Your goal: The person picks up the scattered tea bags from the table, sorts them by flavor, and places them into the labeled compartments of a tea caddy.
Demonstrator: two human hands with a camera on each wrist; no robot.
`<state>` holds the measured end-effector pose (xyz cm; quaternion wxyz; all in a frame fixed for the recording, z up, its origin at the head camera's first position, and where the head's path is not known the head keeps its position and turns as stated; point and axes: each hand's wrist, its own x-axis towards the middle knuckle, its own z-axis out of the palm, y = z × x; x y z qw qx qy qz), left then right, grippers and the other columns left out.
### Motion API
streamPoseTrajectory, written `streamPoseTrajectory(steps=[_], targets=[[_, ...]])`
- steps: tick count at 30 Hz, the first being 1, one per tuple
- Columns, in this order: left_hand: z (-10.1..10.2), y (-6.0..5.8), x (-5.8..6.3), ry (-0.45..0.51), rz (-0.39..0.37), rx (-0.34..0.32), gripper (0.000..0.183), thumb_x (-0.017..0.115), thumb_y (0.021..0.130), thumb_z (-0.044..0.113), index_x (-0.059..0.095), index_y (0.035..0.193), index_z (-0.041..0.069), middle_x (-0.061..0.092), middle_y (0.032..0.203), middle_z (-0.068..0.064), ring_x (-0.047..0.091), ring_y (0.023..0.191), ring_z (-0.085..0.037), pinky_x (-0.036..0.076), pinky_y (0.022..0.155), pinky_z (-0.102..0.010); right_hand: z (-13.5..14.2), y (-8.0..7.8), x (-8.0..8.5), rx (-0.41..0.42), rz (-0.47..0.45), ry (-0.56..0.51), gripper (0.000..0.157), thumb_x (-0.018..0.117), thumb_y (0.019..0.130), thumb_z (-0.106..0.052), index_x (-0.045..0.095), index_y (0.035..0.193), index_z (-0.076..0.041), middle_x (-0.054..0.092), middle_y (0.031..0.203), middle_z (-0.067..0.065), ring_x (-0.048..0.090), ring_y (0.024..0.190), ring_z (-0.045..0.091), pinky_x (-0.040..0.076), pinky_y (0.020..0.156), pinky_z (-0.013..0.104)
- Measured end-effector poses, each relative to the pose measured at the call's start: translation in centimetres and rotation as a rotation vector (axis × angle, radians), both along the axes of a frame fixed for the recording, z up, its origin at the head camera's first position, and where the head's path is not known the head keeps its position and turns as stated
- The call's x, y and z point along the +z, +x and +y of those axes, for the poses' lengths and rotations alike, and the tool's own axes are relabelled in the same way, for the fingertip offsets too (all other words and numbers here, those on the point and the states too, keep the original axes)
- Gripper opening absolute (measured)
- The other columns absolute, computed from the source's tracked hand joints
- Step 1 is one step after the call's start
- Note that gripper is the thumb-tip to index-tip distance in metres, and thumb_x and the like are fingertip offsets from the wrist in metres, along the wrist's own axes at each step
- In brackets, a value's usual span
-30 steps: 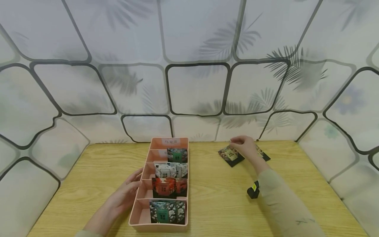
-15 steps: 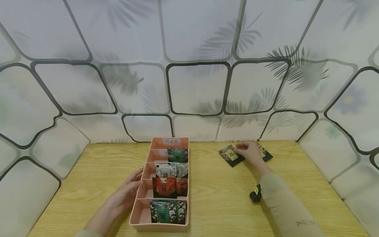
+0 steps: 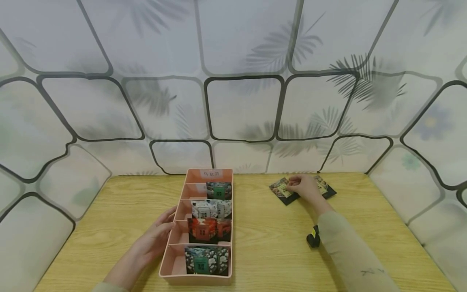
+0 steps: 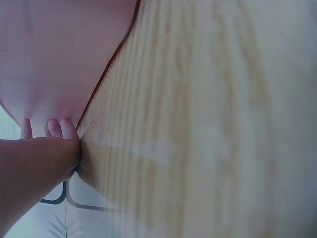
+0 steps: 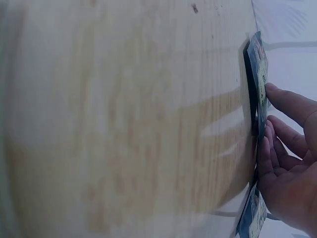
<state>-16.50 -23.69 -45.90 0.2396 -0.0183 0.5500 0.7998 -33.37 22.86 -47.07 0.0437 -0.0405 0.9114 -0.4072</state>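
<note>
A long pink divided box (image 3: pixel 173 261) stands left of centre on the table. In the head view, my left hand (image 3: pixel 155 237) rests along its left side; the left wrist view has the fingertips (image 4: pixel 54 128) against the pink wall. At the back right two dark tea sachets lie flat side by side, a left sachet (image 3: pixel 278 187) and a right sachet (image 3: pixel 330 191). My right hand (image 3: pixel 308 188) is over them and partly hides both. In the right wrist view its thumb (image 5: pixel 282 98) touches the left sachet's face, with the other fingers near that sachet's edge.
Tea sachets stand in the box's compartments: green-labelled ones (image 3: pixel 206 261) in front, then red ones (image 3: pixel 208 230), white ones (image 3: pixel 204 209) and a dark green one (image 3: pixel 219 190). The rearmost compartment shows a paper label (image 3: pixel 211 173). A small black device (image 3: pixel 313 238) sits at the right sleeve.
My right hand has come down and slightly rightward onto the sachets, its thumb now at the left one. The right sachet has shifted slightly right. The left hand and box stay put.
</note>
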Motion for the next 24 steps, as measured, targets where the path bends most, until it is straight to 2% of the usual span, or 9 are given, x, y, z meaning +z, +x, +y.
streamPoseTrajectory(steps=[7, 13, 24], targets=[[-0.01, 0.06, 0.03, 0.018, 0.030, -0.012, 0.052, 0.040, 0.098, 0.013, 0.024, 0.146, 0.026, 0.018, 0.148, -0.005, 0.052, 0.114, -0.010, 0.039, 0.099, -0.031, -0.14, -0.27, 0.16, 0.019, 0.007, 0.049, 0.041, 0.072, 0.082, -0.021, 0.063, 0.115, 0.003, 0.066, 0.098, 0.014, 0.062, 0.086, 0.023, 0.050, 0.076, 0.035], [-0.04, -0.05, 0.14, 0.008, -0.007, 0.002, 0.054, 0.040, 0.098, 0.015, 0.020, 0.147, 0.024, 0.015, 0.150, -0.006, 0.053, 0.114, -0.010, 0.040, 0.099, -0.031, -0.22, -0.31, 0.46, 0.033, 0.009, 0.047, 0.038, 0.072, 0.081, -0.018, 0.063, 0.112, 0.004, 0.065, 0.096, 0.015, 0.061, 0.085, 0.024, 0.050, 0.074, 0.035], [-0.08, 0.14, 0.01, -0.005, 0.013, -0.004, 0.055, 0.040, 0.099, 0.017, 0.017, 0.148, 0.023, 0.019, 0.148, -0.006, 0.052, 0.114, -0.009, 0.040, 0.098, -0.033, 0.01, -0.55, 0.40, 0.005, 0.004, -0.012, 0.033, 0.070, 0.083, -0.014, 0.063, 0.110, 0.005, 0.065, 0.103, 0.020, 0.062, 0.093, 0.030, 0.052, 0.077, 0.034]])
